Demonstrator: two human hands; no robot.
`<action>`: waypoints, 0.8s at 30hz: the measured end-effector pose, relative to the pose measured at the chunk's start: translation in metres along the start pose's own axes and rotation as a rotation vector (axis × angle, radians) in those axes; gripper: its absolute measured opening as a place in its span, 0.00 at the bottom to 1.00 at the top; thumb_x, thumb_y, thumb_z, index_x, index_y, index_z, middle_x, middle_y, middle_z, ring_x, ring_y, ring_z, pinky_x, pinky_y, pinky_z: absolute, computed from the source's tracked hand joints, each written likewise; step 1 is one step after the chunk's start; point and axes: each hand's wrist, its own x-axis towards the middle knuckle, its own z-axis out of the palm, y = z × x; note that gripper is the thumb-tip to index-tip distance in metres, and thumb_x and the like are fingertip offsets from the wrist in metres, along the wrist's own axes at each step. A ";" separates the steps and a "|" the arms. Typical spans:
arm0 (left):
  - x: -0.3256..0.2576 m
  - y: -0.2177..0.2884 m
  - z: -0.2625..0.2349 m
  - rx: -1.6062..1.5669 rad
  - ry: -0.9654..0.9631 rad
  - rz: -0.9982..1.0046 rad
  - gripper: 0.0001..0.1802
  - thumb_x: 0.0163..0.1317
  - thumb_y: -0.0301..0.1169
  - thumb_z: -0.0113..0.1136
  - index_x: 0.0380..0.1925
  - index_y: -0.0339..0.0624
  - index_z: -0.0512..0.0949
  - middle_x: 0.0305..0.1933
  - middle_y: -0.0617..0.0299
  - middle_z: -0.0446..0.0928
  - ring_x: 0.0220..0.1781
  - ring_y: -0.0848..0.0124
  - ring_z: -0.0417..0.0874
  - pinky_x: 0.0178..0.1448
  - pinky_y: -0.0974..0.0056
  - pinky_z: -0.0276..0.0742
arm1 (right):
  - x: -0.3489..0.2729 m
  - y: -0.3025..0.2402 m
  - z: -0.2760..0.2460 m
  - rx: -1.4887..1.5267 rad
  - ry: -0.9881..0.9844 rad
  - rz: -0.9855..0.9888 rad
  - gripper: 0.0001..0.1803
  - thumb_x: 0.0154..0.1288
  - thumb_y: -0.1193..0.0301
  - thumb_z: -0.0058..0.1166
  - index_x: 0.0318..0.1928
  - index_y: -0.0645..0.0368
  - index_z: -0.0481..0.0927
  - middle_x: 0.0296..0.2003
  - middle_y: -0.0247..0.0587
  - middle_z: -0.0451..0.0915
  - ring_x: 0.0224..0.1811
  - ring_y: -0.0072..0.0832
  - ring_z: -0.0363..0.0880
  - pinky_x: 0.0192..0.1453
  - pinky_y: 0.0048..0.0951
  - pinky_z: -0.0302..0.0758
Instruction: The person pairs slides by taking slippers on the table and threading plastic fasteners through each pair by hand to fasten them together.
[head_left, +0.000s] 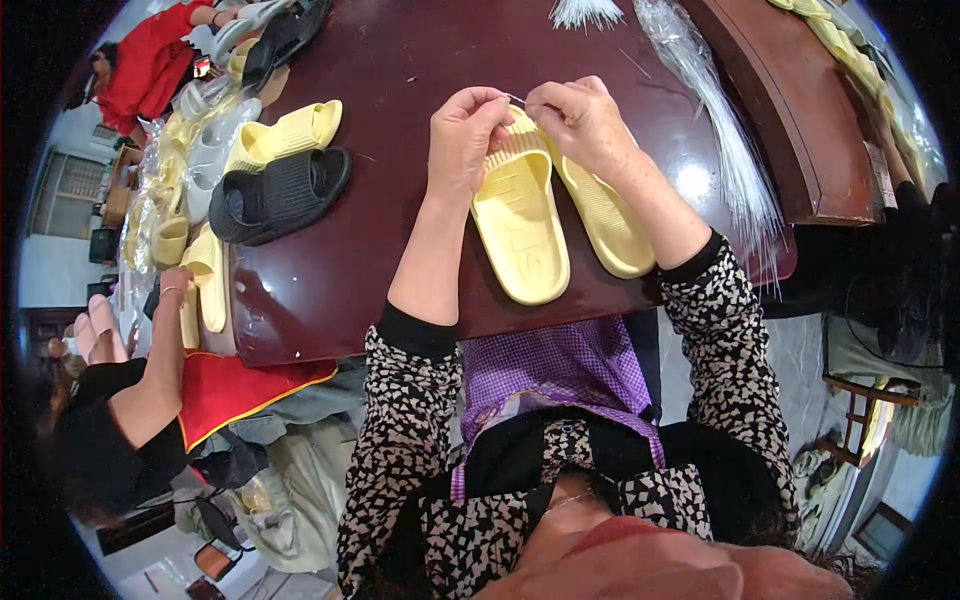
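Note:
Two pale yellow slide slippers lie side by side on the dark red table (380,290), toes pointing away from me. My left hand (468,140) is over the strap of the left slipper (520,235). My right hand (585,125) is over the front of the right slipper (610,225). Both hands are closed in a pinch, their fingertips almost meeting above the toes. Between them runs a thin, pale plastic strand (515,99); its ends are hidden by my fingers. The slippers' toe ends are partly covered by my hands.
A bundle of clear plastic strands (700,95) lies at the right, with a smaller white bunch (585,12) at the far edge. Black slippers (280,195) and yellow slippers (285,137) stand on the left. A co-worker's hand (176,280) touches a slipper there. A raised brown ledge (790,110) borders the right.

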 end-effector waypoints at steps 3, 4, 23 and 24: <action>0.000 -0.001 -0.001 -0.002 0.014 -0.002 0.03 0.56 0.22 0.58 0.31 0.37 0.77 0.23 0.67 0.76 0.19 0.85 0.71 0.23 0.80 0.65 | 0.000 0.001 0.002 0.008 0.004 -0.008 0.02 0.56 0.75 0.55 0.31 0.55 0.80 0.23 0.32 0.80 0.26 0.27 0.78 0.48 0.29 0.67; 0.000 0.000 -0.001 0.006 0.001 -0.003 0.03 0.57 0.22 0.58 0.32 0.38 0.77 0.23 0.67 0.76 0.19 0.84 0.71 0.23 0.79 0.66 | 0.000 0.001 0.002 -0.003 0.003 -0.012 0.02 0.57 0.75 0.55 0.31 0.55 0.80 0.23 0.32 0.80 0.26 0.27 0.78 0.48 0.29 0.67; 0.003 -0.001 -0.004 0.021 -0.054 -0.017 0.02 0.59 0.23 0.58 0.32 0.37 0.78 0.24 0.66 0.75 0.21 0.82 0.71 0.25 0.77 0.67 | 0.000 0.000 0.002 -0.031 0.001 -0.022 0.03 0.57 0.75 0.56 0.33 0.55 0.81 0.24 0.31 0.80 0.26 0.26 0.78 0.47 0.28 0.67; 0.004 -0.001 -0.003 -0.001 -0.044 -0.019 0.02 0.58 0.22 0.58 0.32 0.37 0.78 0.23 0.66 0.75 0.20 0.82 0.71 0.25 0.78 0.67 | 0.000 0.001 0.002 -0.034 0.000 -0.020 0.03 0.58 0.74 0.56 0.33 0.55 0.81 0.24 0.31 0.81 0.27 0.26 0.78 0.47 0.28 0.67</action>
